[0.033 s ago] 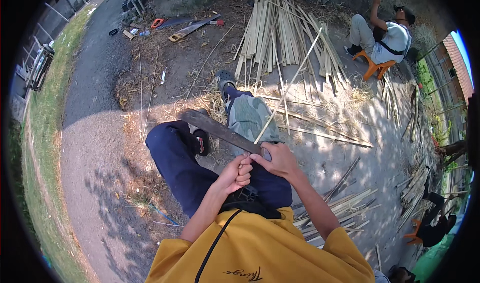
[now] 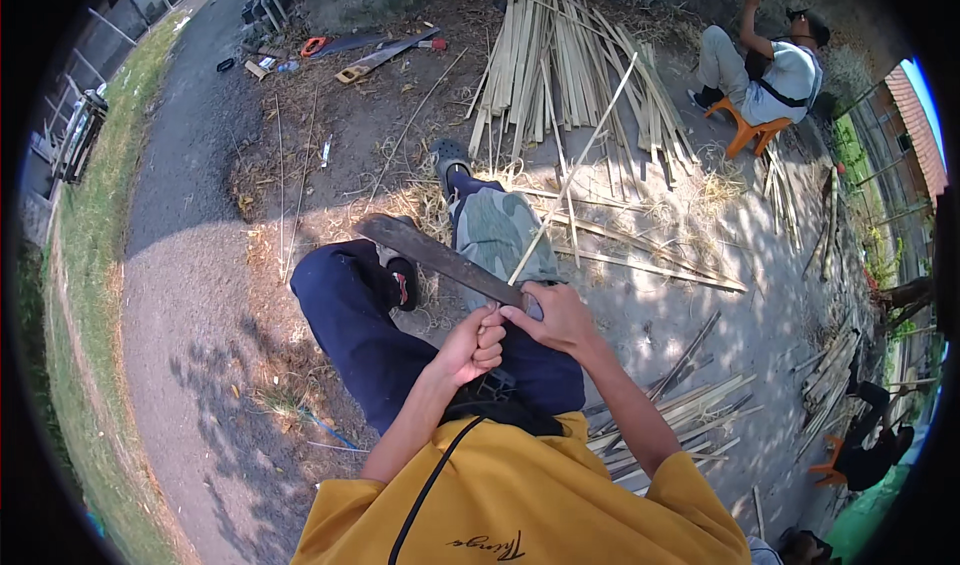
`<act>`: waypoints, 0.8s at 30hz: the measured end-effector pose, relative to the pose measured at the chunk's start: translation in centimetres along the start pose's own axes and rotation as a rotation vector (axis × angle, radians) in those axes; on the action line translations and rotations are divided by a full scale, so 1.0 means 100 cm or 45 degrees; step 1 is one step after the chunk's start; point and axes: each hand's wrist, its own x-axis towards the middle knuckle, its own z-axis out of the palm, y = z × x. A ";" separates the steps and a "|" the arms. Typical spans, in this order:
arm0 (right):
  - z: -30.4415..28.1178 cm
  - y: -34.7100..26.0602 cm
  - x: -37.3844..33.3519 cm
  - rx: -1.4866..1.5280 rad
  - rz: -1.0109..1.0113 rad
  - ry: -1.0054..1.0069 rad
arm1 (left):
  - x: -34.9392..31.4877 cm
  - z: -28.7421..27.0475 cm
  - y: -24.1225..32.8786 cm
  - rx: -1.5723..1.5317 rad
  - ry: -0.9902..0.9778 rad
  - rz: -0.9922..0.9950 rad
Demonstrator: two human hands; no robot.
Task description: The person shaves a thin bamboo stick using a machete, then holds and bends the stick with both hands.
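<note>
My right hand (image 2: pixel 556 317) is closed round the handle end of a machete (image 2: pixel 440 258), whose broad dark blade points up and to the left over my knees. Close beside it, knuckles up, my left hand (image 2: pixel 473 345) is closed on the near end of a thin bamboo strip (image 2: pixel 577 168). The strip passes by the blade near the hands and slants away to the upper right. My right thumb reaches across to the left fist. A camouflage cloth (image 2: pixel 497 230) covers one of my legs, under the blade.
A large pile of bamboo strips (image 2: pixel 560 60) lies ahead, with more strips (image 2: pixel 690 420) at my right. Handsaws (image 2: pixel 385 57) rest on the ground at the far left. A person (image 2: pixel 785 80) sits on an orange stool (image 2: pixel 745 135); another person (image 2: pixel 872 440) sits at the right rim.
The far end of the bamboo strip has shifted slightly to the left. The machete has tipped very slightly; both hands keep their hold.
</note>
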 end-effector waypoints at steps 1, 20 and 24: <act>0.003 0.004 0.000 -0.003 -0.029 0.028 | 0.002 0.001 0.000 0.003 0.005 -0.007; -0.008 0.021 0.013 0.077 0.069 0.209 | -0.109 0.002 -0.013 0.148 0.138 -0.135; -0.003 0.020 0.008 0.076 0.110 0.170 | -0.120 -0.005 -0.006 0.483 0.157 -0.013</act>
